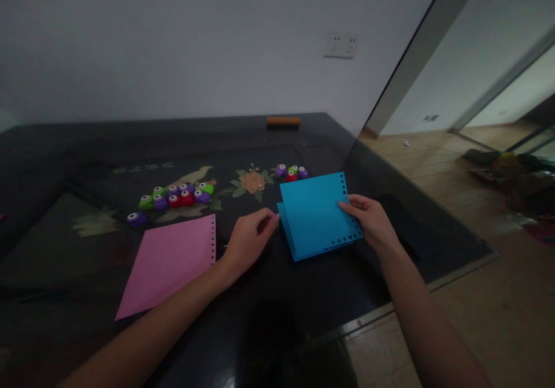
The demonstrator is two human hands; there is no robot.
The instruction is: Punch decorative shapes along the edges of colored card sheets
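The blue paper [314, 214] lies folded on the dark table [65, 243], tilted, with its right side close to the table's right edge. Punched holes run along its right and lower borders. The right hand [370, 220] rests on that punched right border, fingers laid flat over the top sheet and thumb below, lightly pinching the sheet. The left hand [249, 240] sits just left of the paper, loosely curled, its fingertips touching the paper's left edge; it grips nothing.

To the left, well apart from the blue paper, a pink paper [169, 263] lies flat with a row of holes down its right edge. The bare table between the two papers is taken up by the left hand. Behind the papers, a row of small coloured punches [176, 197] stands in green, purple and red, and a smaller cluster of punches [291, 172] sits just beyond the blue paper's top edge. A wooden block [283, 121] lies at the far edge by the wall [173, 41]. Past the table's right edge the tiled floor [498, 307] is open.
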